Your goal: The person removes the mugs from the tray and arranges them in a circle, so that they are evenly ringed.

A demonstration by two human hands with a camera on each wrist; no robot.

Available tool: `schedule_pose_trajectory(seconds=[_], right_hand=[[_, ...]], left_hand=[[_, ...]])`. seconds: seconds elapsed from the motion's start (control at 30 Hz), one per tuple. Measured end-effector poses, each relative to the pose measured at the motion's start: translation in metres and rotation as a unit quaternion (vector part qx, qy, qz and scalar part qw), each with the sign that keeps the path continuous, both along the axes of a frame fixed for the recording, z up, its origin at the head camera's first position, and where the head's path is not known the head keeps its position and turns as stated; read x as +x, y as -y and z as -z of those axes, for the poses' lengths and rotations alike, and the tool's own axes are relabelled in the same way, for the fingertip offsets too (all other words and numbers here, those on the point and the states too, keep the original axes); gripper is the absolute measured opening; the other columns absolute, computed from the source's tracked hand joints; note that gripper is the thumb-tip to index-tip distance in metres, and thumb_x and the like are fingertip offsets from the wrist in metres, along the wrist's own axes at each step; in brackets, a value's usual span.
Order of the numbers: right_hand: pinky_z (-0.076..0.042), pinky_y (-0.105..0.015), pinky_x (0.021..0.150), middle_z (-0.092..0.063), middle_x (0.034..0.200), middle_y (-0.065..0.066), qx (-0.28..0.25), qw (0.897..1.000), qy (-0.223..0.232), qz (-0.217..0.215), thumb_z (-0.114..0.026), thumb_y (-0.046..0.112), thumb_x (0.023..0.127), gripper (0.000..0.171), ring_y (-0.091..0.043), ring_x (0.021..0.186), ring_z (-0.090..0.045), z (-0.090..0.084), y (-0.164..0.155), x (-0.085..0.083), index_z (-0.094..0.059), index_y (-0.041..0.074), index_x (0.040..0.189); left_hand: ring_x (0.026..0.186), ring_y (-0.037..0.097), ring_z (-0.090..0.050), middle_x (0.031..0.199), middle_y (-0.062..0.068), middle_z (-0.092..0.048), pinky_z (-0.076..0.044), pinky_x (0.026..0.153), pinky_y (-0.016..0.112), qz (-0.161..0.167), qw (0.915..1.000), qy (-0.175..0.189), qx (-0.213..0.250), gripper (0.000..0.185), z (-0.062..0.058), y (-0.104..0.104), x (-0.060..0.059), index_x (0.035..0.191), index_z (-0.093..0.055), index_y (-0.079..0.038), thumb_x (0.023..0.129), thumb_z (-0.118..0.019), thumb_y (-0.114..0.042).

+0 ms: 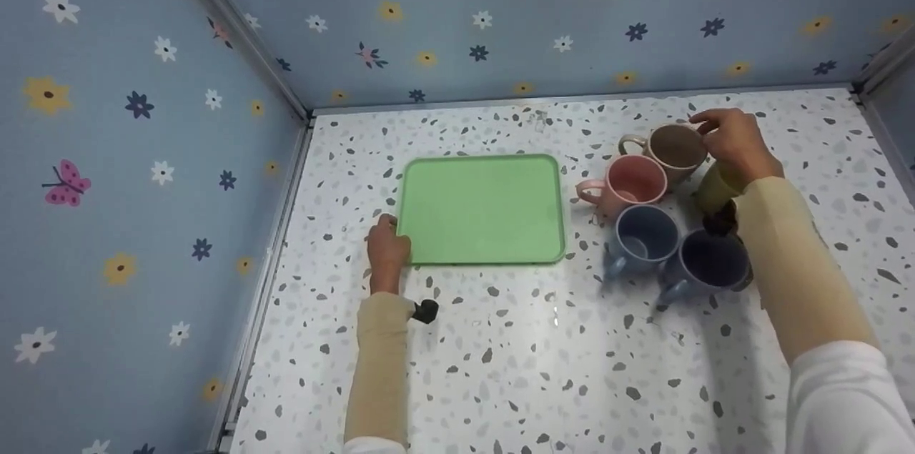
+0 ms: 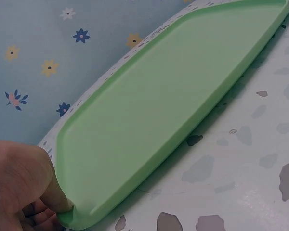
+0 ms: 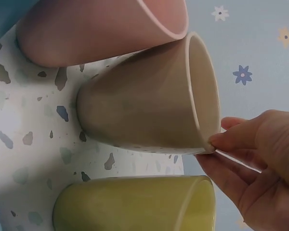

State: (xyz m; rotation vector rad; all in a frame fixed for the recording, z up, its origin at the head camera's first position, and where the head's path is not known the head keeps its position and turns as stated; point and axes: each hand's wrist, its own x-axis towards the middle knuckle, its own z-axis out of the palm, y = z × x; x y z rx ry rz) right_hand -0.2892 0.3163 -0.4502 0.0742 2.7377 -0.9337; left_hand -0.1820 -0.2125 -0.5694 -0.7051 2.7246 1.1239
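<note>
A light green rectangular tray lies flat on the speckled table. My left hand grips its near left corner, and in the left wrist view the thumb lies over the rim of the tray. At the right, my right hand pinches the rim of a beige-brown mug between thumb and fingers. In the right wrist view this mug stands between a pink mug and a yellow-green mug. The pink mug overlaps its side.
Two blue mugs, one lighter and one darker, stand nearer me, under the right forearm. The yellow-green mug is partly hidden by the right wrist. Flower-patterned walls border the table at the back and left.
</note>
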Motion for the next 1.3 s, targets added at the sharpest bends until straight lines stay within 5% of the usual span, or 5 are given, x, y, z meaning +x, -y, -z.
schedule_pose_trajectory(seconds=[0.33, 1.3], right_hand=[[-0.041, -0.054, 0.087, -0.054, 0.120, -0.028, 0.028, 0.999, -0.030, -0.007, -0.042, 0.004, 0.088, 0.042, -0.038, 0.105, -0.050, 0.000, -0.002, 0.006, -0.056, -0.004, 0.127], [-0.041, -0.058, 0.086, -0.051, 0.122, -0.028, 0.040, 0.999, 0.002, 0.036, -0.041, 0.016, 0.093, 0.040, -0.039, 0.105, -0.051, 0.002, -0.008, 0.017, -0.052, -0.007, 0.124]], left_hand=[[0.104, 0.035, -0.052, 0.117, 0.023, -0.056, -0.043, 0.090, 0.047, 0.011, 0.9999, -0.011, 0.004, 0.044, 0.002, 0.001, 0.002, 0.126, -0.050, -0.001, 0.083, -0.044, 0.001], [0.100, 0.033, -0.052, 0.116, 0.024, -0.056, -0.044, 0.088, 0.047, 0.016, 0.9998, -0.007, 0.008, 0.046, 0.002, 0.002, 0.000, 0.130, -0.049, 0.000, 0.084, -0.043, 0.002]])
